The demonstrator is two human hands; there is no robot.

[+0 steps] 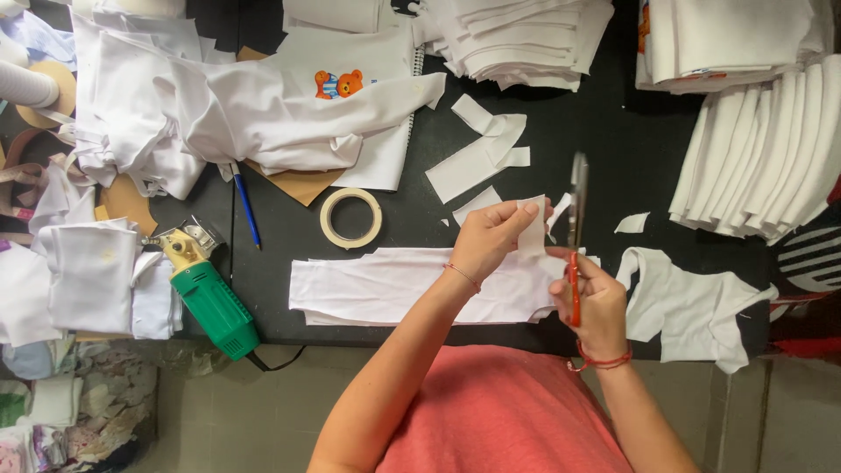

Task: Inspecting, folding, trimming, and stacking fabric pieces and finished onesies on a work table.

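- Fabric strip (532,229), small and white, is held upright above the middle of the black table (613,131), just over a long white cloth piece (394,285) that lies flat near the table's front edge.
- Left hand (487,241) pinches the strip between thumb and fingertips, fingers pressed together on its upper part.
- Right hand (597,302) is closed around the orange handles of the scissors (576,223); the blades point away from the person and stand just beside the strip's right edge. Whether the blades touch the fabric cannot be told.
- Roll of tape (350,217) lies left of the hands, apart from the long cloth.
- Loose white offcuts (480,153) lie beyond the strip, and a cut white garment piece (692,307) lies right of the right hand.
- Green electric cutter (208,296) and a blue pencil (246,206) lie further left.
- Stacks of folded white cloth (517,39) line the far edge, with a garment bearing a bear print (338,84) at the far left.
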